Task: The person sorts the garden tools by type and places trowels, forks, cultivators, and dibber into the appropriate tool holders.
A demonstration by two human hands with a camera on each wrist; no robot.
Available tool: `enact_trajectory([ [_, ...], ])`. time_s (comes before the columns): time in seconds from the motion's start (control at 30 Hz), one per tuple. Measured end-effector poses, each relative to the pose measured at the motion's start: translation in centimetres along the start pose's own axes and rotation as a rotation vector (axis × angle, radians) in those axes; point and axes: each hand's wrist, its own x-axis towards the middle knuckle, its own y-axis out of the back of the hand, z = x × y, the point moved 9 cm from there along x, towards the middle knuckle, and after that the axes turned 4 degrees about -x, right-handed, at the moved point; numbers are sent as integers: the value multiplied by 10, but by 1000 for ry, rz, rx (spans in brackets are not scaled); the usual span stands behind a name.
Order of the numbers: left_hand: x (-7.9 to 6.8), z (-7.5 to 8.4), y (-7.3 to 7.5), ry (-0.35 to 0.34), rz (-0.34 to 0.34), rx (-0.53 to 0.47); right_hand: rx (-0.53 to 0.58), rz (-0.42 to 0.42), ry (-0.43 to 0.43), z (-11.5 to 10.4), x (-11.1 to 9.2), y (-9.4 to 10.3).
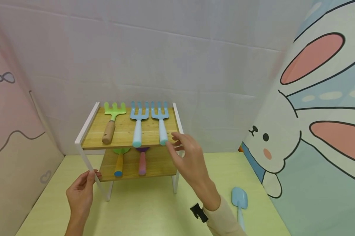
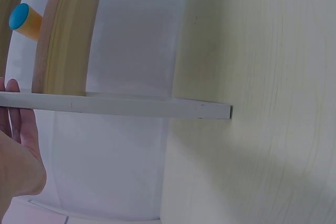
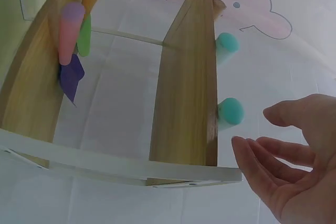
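Observation:
A two-tier rack with wooden shelves (image 1: 124,129) and white metal sides stands on the table. My left hand (image 1: 81,193) grips its left front leg (image 2: 136,106) beside the lower shelf. On the upper shelf lie a green hand fork (image 1: 108,131) with a wooden handle and two blue hand forks, one in the middle (image 1: 137,132) and one at right (image 1: 162,131). My right hand (image 1: 190,157) is beside the right blue fork's handle end (image 3: 231,111), thumb and fingers apart, holding nothing. In the right wrist view a gap shows between fingertips and handle.
On the lower shelf lie a tool with an orange-yellow handle (image 1: 119,165) and one with a pink handle (image 1: 142,164), their heads partly hidden by the upper shelf. A blue toy shovel (image 1: 239,198) lies on the table at right. Cloth walls (image 1: 195,65) surround the table.

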Motion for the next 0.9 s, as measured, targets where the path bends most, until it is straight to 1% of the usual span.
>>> enact_trajectory([
  [0.2,0,-1,0,6,3,-8,-14,60,29,10,-17,4],
  [0.33,0,-1,0,1,4,-24,-12,81,41,16,-26,7],
  [0.63,0,-1,0,5,7,-11,-11,109,70,28,-48,13],
  [0.8,1,0,-1,-4,-16,-24,-12,145,92,35,-62,17],
  [0.9,0,-2,0,4,-25,-25,-13,146,82,41,-69,18],
])
